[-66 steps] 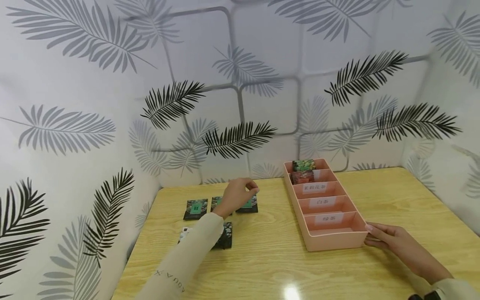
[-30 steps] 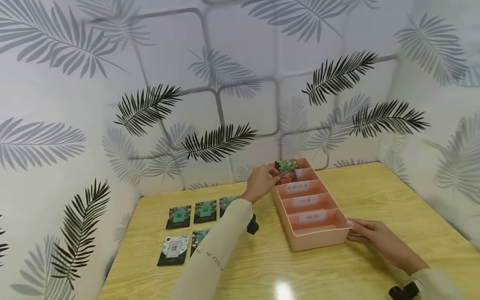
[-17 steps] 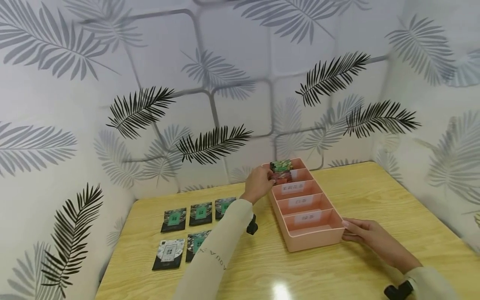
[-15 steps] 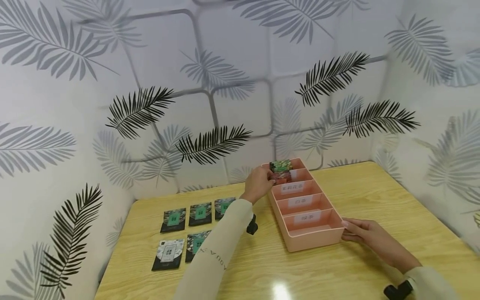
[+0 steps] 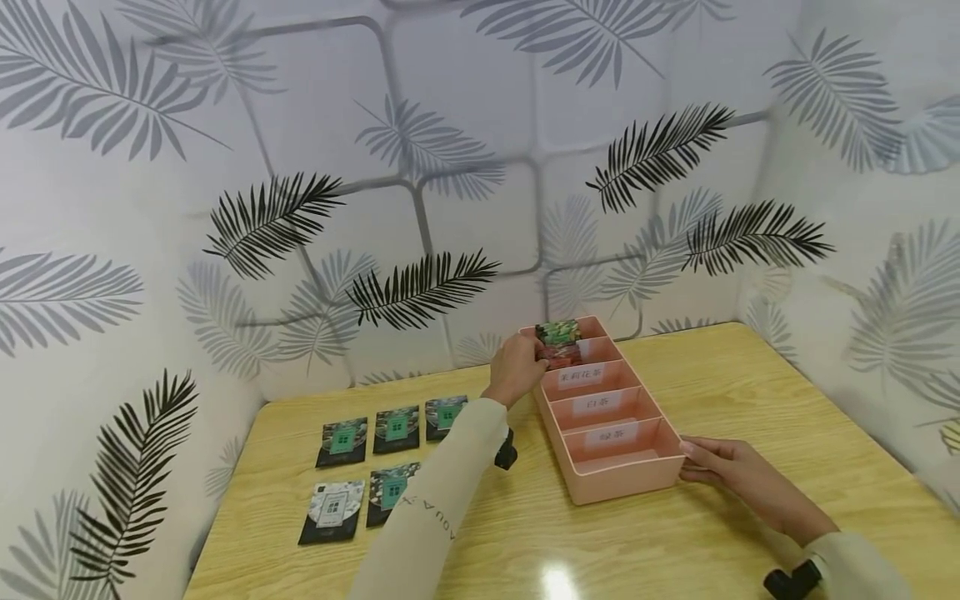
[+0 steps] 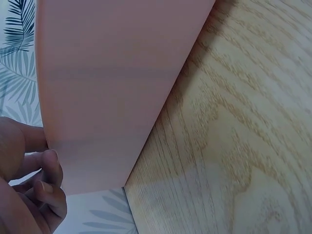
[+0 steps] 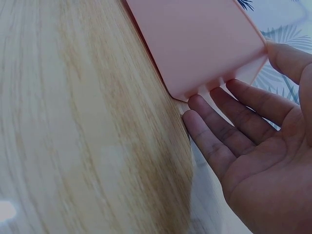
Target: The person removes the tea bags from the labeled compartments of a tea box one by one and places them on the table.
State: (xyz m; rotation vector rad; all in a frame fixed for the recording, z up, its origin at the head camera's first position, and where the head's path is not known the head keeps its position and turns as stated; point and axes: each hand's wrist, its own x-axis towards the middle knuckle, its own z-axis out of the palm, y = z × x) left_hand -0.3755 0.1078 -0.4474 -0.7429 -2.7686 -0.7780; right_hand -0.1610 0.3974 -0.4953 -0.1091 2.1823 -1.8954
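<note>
A pink divided storage box (image 5: 626,482) stands on the table, its compartments bearing white labels. My left hand (image 5: 516,368) reaches over its far left rim, thumb and forefinger pinching the edge of a red tea sachet (image 5: 564,357). A green tea sachet (image 5: 558,332) sits in the compartment behind. From the left wrist, my left hand (image 6: 31,170) shows curled fingers at the rim; the sachet is hidden by the box wall. My right hand (image 5: 750,479) holds the near right corner. Up close, the right hand (image 7: 263,131) has its thumb at the rim and fingertips against the wall.
Dark tea sachets with green labels (image 5: 343,439) lie in a row on the wooden table (image 5: 495,542), several in all. A white-and-black sachet (image 5: 332,510) lies at the front left, beside another dark sachet (image 5: 390,492). A patterned wall covering (image 5: 450,217) rises behind the table.
My left hand has gone from above the dark sachets to the box's far left side and taken hold of the red sachet. The right hand stays at the box corner. The head view has turned right.
</note>
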